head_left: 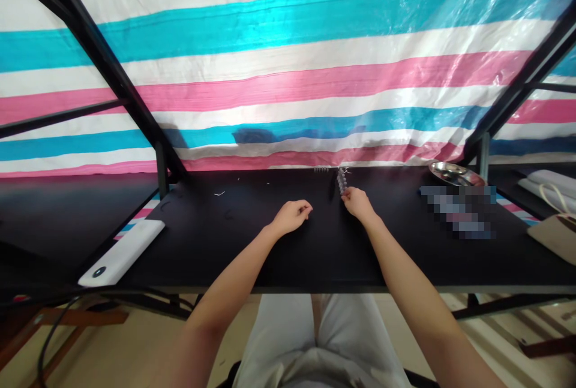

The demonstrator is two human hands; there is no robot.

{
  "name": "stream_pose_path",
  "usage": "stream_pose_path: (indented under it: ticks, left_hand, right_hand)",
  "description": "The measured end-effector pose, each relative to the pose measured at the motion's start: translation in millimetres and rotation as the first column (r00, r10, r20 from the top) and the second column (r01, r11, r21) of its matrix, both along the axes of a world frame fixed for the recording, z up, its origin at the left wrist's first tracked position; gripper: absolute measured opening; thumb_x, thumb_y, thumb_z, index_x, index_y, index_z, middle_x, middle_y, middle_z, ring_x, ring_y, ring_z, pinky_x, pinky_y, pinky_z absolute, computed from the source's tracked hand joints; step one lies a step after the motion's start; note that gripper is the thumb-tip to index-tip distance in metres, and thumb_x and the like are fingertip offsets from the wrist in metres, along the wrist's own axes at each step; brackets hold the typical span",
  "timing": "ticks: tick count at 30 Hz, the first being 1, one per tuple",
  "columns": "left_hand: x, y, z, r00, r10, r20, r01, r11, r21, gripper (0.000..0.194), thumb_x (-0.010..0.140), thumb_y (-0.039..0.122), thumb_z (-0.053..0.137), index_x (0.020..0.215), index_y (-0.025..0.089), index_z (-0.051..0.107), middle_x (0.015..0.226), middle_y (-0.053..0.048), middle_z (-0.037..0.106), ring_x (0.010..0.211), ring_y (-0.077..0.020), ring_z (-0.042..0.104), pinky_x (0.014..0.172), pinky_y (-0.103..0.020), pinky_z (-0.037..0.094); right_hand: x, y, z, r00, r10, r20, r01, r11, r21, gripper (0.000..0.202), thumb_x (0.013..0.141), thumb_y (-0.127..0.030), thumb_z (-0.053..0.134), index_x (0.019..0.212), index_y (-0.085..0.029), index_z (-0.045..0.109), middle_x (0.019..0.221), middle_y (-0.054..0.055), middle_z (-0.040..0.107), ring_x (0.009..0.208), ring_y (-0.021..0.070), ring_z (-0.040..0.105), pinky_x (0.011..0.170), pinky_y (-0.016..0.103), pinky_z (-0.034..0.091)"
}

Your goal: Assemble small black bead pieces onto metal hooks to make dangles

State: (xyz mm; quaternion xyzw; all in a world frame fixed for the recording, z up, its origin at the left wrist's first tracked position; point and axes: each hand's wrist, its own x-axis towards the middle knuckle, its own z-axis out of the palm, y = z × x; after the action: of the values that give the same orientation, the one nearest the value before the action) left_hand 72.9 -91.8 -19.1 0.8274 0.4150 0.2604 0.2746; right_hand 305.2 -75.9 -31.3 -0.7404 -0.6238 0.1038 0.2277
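My right hand [357, 202] pinches the near end of a narrow grey strip with bumpy, scalloped edges [341, 180], which points away from me over the black table [216, 238]. Its exact kind is too small to make out. To the left, my left hand [291, 216] hovers over or rests on the tabletop with curled fingers. Whatever those fingers may hold is hidden. Beyond the strip lies a row of small grey pieces [321, 170] at the table's back edge. Thin white strands [346, 170] lie close to the strip's far end.
A round metal dish [456, 174] stands at the back right, near a pixelated patch. At the left edge lies a long white device [123, 253] with a dark round spot. White scraps [219, 194] dot the table. Black frame bars [130, 97] flank a striped plastic sheet [288, 70].
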Motion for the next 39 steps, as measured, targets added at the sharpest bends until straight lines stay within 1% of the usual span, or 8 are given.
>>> stream_pose_path:
  ticks: [5,12,17,21,26,29,32,39]
  left_hand:
    - [0,-1,1.8,1.0,0.006,-0.004,-0.006,1.0,-0.004,0.022,0.083,0.031,0.045,0.082,0.018,0.062,0.065,0.001,0.063,0.054,-0.0091,0.054,0.058,-0.02,0.04]
    - [1,-1,1.3,1.0,0.025,-0.019,-0.025,1.0,-0.009,0.022,0.083,0.03,0.045,0.082,0.017,0.063,0.066,0.0,0.064,0.055,-0.0095,0.054,0.057,-0.02,0.041]
    - [-1,0,-0.7,0.999,0.026,-0.019,-0.026,1.0,0.005,0.022,0.083,0.03,0.045,0.082,0.017,0.063,0.065,0.001,0.063,0.053,-0.009,0.053,0.057,-0.02,0.04]
    - [-2,2,-2.0,0.999,0.027,-0.027,-0.026,0.999,0.035,0.022,0.083,0.03,0.044,0.082,0.018,0.062,0.064,0.001,0.062,0.053,-0.0092,0.052,0.057,-0.02,0.039]
    - [-3,3,-3.6,0.99,0.06,-0.127,-0.042,0.99,0.136,0.023,0.085,0.029,0.042,0.085,0.019,0.063,0.068,0.0,0.061,0.059,-0.0112,0.054,0.061,-0.022,0.04]
    - [-4,2,-4.5,0.974,0.107,-0.202,-0.055,0.967,0.249,0.023,0.086,0.027,0.04,0.089,0.02,0.062,0.08,-0.002,0.062,0.072,-0.0142,0.056,0.068,-0.025,0.042]
    - [-4,2,-4.8,0.958,0.107,-0.266,-0.012,0.943,0.334,0.025,0.087,0.025,0.037,0.093,0.02,0.06,0.088,-0.005,0.06,0.084,-0.0176,0.055,0.074,-0.028,0.043]
    - [13,3,-8.3,0.949,0.061,-0.311,0.067,0.921,0.384,0.029,0.088,0.025,0.036,0.102,0.017,0.06,0.104,-0.009,0.056,0.093,-0.02,0.051,0.085,-0.035,0.041]
  right_hand:
    - [4,2,-2.5,0.997,-0.079,-0.014,0.079,0.997,0.0,0.018,0.076,-0.032,0.058,0.084,-0.018,0.067,0.083,0.008,0.067,0.08,0.0189,0.062,0.069,0.025,0.043]
    - [2,-1,-3.2,0.996,-0.087,-0.006,0.087,0.996,-0.007,0.023,0.075,-0.039,0.06,0.083,-0.02,0.069,0.07,0.006,0.066,0.069,0.0181,0.062,0.064,0.026,0.043]
    - [7,-3,0.3,0.997,-0.08,0.009,0.081,0.996,-0.028,0.03,0.07,-0.043,0.063,0.09,-0.021,0.069,0.083,0.009,0.067,0.079,0.0222,0.063,0.066,0.029,0.044]
    - [16,-3,0.5,1.0,-0.015,-0.012,0.014,0.998,-0.068,0.036,0.068,-0.041,0.065,0.097,-0.019,0.066,0.086,0.008,0.067,0.081,0.0202,0.062,0.068,0.027,0.044]
    - [24,-3,-2.0,0.994,0.099,-0.052,-0.103,0.992,-0.07,0.037,0.07,-0.038,0.065,0.1,-0.016,0.065,0.079,0.005,0.066,0.074,0.0168,0.062,0.066,0.024,0.043]
    - [25,-5,-2.4,0.993,0.104,-0.059,-0.108,0.992,-0.058,0.035,0.071,-0.036,0.064,0.099,-0.016,0.065,0.077,0.005,0.066,0.072,0.0161,0.062,0.066,0.024,0.043]
    - [24,-6,-1.3,0.994,0.1,-0.054,-0.102,0.994,-0.046,0.034,0.07,-0.036,0.065,0.098,-0.016,0.065,0.076,0.004,0.066,0.072,0.0161,0.061,0.066,0.024,0.042]
    - [23,-6,-1.1,0.994,0.093,-0.058,-0.095,0.995,-0.037,0.032,0.072,-0.037,0.063,0.097,-0.018,0.065,0.074,0.003,0.065,0.068,0.0144,0.06,0.063,0.024,0.041]
